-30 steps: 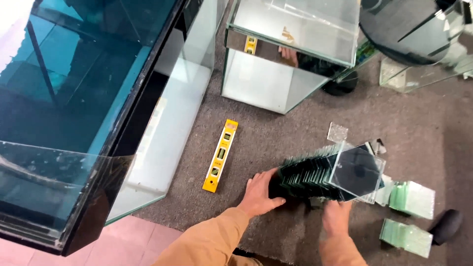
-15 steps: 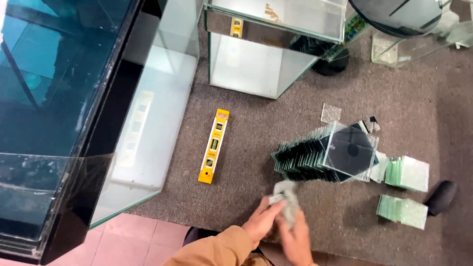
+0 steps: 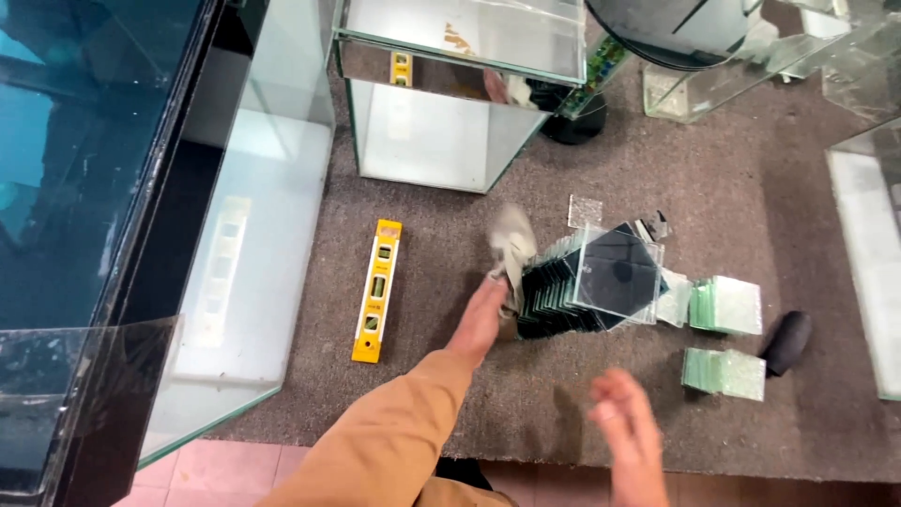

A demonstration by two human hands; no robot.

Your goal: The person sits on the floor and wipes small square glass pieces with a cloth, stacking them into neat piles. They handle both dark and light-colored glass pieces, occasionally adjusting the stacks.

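At the centre of the frame we see the left hand [image 3: 481,317], in a tan sleeve, stretched forward and pinching a crumpled grey cloth [image 3: 511,246], which it holds up blurred. The cloth sits just beside a row of square glass panes [image 3: 587,286] standing on edge on the grey carpet [image 3: 450,235]. At lower right the right hand [image 3: 627,434] hovers open and empty, fingers spread, blurred. A yellow spirit level [image 3: 376,289] lies left of the hand. Two stacks of small greenish glass pieces [image 3: 725,338] rest right of the panes.
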